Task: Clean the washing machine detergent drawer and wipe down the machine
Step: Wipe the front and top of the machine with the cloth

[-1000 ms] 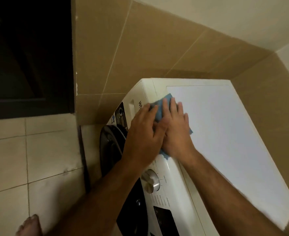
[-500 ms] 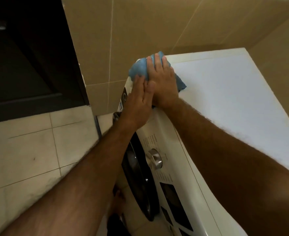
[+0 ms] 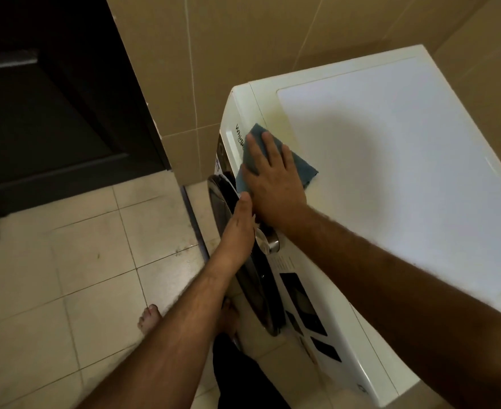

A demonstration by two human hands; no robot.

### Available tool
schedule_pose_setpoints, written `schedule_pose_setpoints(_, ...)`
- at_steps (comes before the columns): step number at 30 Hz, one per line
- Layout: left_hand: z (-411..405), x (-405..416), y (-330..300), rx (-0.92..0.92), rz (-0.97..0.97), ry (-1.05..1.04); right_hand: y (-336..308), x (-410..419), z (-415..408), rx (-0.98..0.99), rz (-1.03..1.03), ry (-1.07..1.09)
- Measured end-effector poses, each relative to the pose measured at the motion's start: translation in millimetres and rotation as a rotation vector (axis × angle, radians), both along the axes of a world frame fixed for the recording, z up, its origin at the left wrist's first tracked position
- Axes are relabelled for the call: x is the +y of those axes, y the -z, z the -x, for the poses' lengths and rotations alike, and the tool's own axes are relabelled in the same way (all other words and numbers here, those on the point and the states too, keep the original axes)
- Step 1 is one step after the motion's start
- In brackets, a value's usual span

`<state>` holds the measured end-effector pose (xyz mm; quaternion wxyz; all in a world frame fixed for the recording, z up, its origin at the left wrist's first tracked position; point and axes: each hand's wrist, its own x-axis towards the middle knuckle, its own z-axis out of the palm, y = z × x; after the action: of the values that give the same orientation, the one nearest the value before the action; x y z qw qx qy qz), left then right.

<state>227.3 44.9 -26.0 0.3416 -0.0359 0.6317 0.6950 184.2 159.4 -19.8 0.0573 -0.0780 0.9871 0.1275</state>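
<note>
From the head camera, looking down: a white front-loading washing machine [image 3: 391, 184] stands in the corner against beige wall tiles [image 3: 243, 54], its flat top filling the right side of the scene. A folded blue cleaning cloth [image 3: 304, 169] lies over the front top edge of the machine, near the far left corner, partly draped down onto the front panel just beside the black brand lettering [image 3: 240, 135].

The right hand [image 3: 273, 178] lies flat on the cloth, fingers straight and slightly spread, pressing it against the machine's edge; the palm covers most of the cloth, so only its far tip and right corner show. The left hand [image 3: 239, 228] reaches in from the near left and sits against the front of the machine, just below the right hand. Its thumb points up toward the cloth's lower edge, but its fingers are hidden behind the hand, so I cannot tell whether they are curled or straight, nor whether they hold anything.

Just below the left hand, a round silver program dial [image 3: 268, 242] sticks out of the front panel, and nearer still is a dark rectangular display panel [image 3: 302, 302]. The dark round door [image 3: 243, 276] of the machine shows edge-on at the left of the panel.

On the left lies a pale tiled floor [image 3: 81, 276], with a dark wooden door [image 3: 51, 113] beyond it. A bare foot [image 3: 149, 318] stands on the tiles at the near side.
</note>
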Motion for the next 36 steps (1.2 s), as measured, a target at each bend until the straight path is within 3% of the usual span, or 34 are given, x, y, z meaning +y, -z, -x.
schedule_pose_setpoints(5, -10.9, -11.5, 22.5, -0.129, 0.005, -0.205, 20.5, -15.5, 8.0, -0.149, -0.371, -0.168)
schedule_pose_setpoints(7, -7.6, -18.0, 29.8, -0.126, 0.021, -0.252, 27.7, -28.2, 12.4, -0.273, -0.592, -0.086)
schedule_pose_setpoints(8, -5.4, -22.0, 33.6, -0.132, 0.022, -0.277, 27.2, -29.8, 9.1, -0.348, -0.563, -0.001)
schedule_pose_setpoints(10, -2.3, -30.9, 40.8, -0.155, 0.021, -0.324, 43.2, -38.0, 6.1, -0.566, -0.661, -0.095)
schedule_pose_setpoints(12, -0.4, -39.9, 49.9, -0.178, 0.016, -0.348, 59.4, -39.9, 8.5, -0.565, -0.722, -0.16)
schedule_pose_setpoints(14, -1.6, -47.4, 55.9, -0.199, 0.006, -0.327, 75.9, -33.8, 9.2, -0.696, -0.446, 0.035)
schedule_pose_setpoints(16, -5.9, -55.4, 60.4, -0.226, -0.015, -0.286, 78.8, -38.5, 1.2, -0.691, -0.487, 0.047)
schedule_pose_setpoints(18, -13.5, -66.5, 61.2, -0.236, -0.041, -0.246, 67.5, -48.0, -23.7, -0.64, -0.573, -0.091)
schedule_pose_setpoints(20, -21.7, -81.0, 60.5, -0.214, -0.05, -0.201, 69.9, -49.7, -38.3, -0.551, -0.473, -0.128)
schedule_pose_setpoints(22, -27.0, -94.4, 59.2, -0.206, -0.056, -0.146, 60.7, -57.2, -43.2, -0.711, -0.708, -0.243)
schedule_pose_setpoints(24, -28.4, -105.5, 58.8, -0.2, -0.072, -0.096, 46.7, -72.3, -47.8, -0.756, -0.802, -0.166)
schedule_pose_setpoints(29, -33.4, -114.7, 53.9, -0.177, -0.048, -0.031, 28.0, -71.5, -92.4, -0.743, -0.715, -0.242)
schedule_pose_setpoints(33, -47.5, -109.6, 45.6, -0.168, -0.066, 0.007, 18.0, -44.2, -126.5, -0.486, -0.384, -0.353)
schedule_pose_setpoints(36, -58.9, -106.0, 45.3, -0.182, -0.097, 0.027, -4.9, -16.1, -151.3, -0.34, -0.148, -0.297)
